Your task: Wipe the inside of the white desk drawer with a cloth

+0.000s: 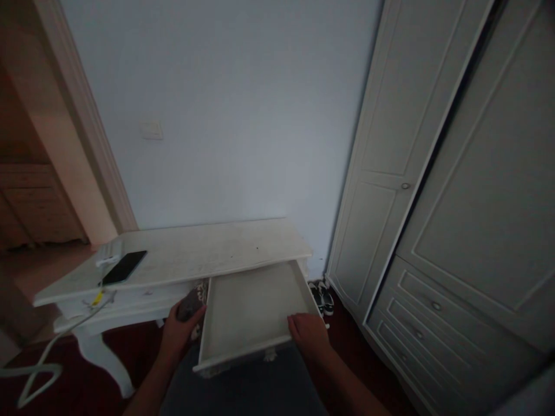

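Observation:
A white drawer [255, 306] stands pulled out from the right part of a white table [217, 245]. Over the right end of its front panel, my right hand [309, 334] has its fingers curled, gripping the edge. My left hand [182, 326] is closed around a dark grey, cloth-like bundle [191, 303] with a pale patterned border, just left of the drawer's side wall. Its exact kind cannot be made out, and part of it is hidden by the hand.
A dark phone [125, 267] and a small white device [110, 252] lie at the tabletop's left end. A pale cable [56, 341] trails leftward. Black-and-white shoes [321, 297] sit on the dark red floor beside a tall white wardrobe [377, 173]. A doorway opens at the left.

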`<action>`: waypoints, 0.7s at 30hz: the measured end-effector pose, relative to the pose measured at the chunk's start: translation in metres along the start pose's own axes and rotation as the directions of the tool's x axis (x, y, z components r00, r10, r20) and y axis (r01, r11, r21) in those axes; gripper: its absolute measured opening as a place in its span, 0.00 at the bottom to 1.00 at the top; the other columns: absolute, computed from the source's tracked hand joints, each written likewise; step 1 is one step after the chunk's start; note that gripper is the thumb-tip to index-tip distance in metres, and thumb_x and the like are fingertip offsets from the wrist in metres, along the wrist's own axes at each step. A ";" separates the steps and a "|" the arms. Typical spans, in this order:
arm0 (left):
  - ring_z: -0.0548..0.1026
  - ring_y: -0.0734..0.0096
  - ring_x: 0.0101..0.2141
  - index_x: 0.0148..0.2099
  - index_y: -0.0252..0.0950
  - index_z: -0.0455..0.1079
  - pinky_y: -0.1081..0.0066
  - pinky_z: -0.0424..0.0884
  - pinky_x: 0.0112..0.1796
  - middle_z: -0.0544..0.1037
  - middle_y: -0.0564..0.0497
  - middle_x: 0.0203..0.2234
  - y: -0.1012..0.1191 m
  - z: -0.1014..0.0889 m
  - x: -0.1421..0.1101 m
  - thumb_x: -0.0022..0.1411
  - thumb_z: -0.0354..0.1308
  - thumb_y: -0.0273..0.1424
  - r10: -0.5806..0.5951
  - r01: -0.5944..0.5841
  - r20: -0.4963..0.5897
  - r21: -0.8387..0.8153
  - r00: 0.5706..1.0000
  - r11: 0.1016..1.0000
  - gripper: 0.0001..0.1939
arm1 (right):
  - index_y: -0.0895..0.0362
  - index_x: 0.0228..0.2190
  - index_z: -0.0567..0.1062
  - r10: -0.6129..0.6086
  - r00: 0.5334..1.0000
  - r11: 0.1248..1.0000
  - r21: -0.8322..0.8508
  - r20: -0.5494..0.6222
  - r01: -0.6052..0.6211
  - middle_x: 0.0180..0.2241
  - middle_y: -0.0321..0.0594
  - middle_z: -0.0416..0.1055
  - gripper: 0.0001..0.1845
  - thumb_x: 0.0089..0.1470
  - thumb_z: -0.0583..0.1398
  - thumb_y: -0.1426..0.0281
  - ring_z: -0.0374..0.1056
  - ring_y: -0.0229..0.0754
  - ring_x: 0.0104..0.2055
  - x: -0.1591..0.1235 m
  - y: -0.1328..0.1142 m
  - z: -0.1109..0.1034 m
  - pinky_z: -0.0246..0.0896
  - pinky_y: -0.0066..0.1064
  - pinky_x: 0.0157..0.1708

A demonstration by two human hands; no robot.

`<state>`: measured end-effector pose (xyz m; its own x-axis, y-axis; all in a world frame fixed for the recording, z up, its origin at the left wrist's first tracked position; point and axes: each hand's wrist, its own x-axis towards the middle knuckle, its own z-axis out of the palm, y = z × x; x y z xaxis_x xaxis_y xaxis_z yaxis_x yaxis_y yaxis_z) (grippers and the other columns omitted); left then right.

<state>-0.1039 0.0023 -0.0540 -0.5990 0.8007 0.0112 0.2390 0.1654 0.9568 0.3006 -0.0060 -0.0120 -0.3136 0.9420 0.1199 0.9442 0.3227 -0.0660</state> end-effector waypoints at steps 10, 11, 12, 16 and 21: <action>0.85 0.51 0.38 0.52 0.38 0.74 0.59 0.84 0.39 0.86 0.46 0.36 -0.008 -0.025 -0.005 0.41 0.75 0.42 -0.119 0.170 0.290 -0.158 0.950 0.973 0.35 | 0.54 0.36 0.83 0.001 1.000 1.000 0.005 -0.023 0.000 0.38 0.44 0.83 0.27 0.75 0.47 0.62 0.79 0.45 0.40 0.000 0.002 0.004 0.61 0.32 0.39; 0.85 0.51 0.39 0.54 0.39 0.73 0.60 0.84 0.40 0.87 0.47 0.38 0.004 -0.028 -0.001 0.39 0.76 0.42 -0.030 0.067 0.265 -0.131 0.964 0.989 0.38 | 0.54 0.36 0.83 -0.001 1.000 1.000 0.008 -0.025 0.001 0.37 0.43 0.83 0.27 0.74 0.47 0.62 0.79 0.44 0.40 0.000 0.002 0.005 0.61 0.32 0.39; 0.85 0.52 0.40 0.56 0.39 0.73 0.60 0.83 0.41 0.87 0.47 0.39 0.016 -0.029 0.003 0.39 0.77 0.41 0.045 -0.021 0.236 -0.103 0.971 0.994 0.40 | 0.53 0.36 0.83 -0.003 1.000 1.000 0.011 -0.027 0.003 0.37 0.43 0.83 0.27 0.74 0.47 0.62 0.79 0.44 0.40 0.000 0.002 0.005 0.61 0.32 0.39; 0.85 0.53 0.41 0.56 0.36 0.72 0.61 0.83 0.42 0.86 0.45 0.41 0.040 -0.019 0.013 0.43 0.76 0.39 0.076 -0.067 0.163 -0.063 0.984 0.996 0.38 | 0.54 0.35 0.83 0.002 0.999 1.000 0.018 -0.034 -0.001 0.37 0.44 0.83 0.26 0.74 0.48 0.62 0.79 0.45 0.40 0.000 0.001 0.004 0.61 0.32 0.38; 0.86 0.52 0.36 0.45 0.34 0.77 0.58 0.83 0.40 0.86 0.44 0.31 0.012 0.000 0.004 0.49 0.71 0.40 -0.161 0.177 0.181 -0.075 0.970 0.981 0.23 | 0.53 0.37 0.83 0.004 1.000 1.000 0.006 -0.021 -0.004 0.38 0.43 0.83 0.26 0.74 0.47 0.62 0.79 0.44 0.40 0.000 0.001 0.003 0.61 0.32 0.38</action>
<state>-0.1035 0.0078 -0.0427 -0.4812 0.8545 -0.1956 0.0715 0.2607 0.9628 0.3007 -0.0051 -0.0152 -0.3078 0.9411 0.1402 0.9447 0.3198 -0.0727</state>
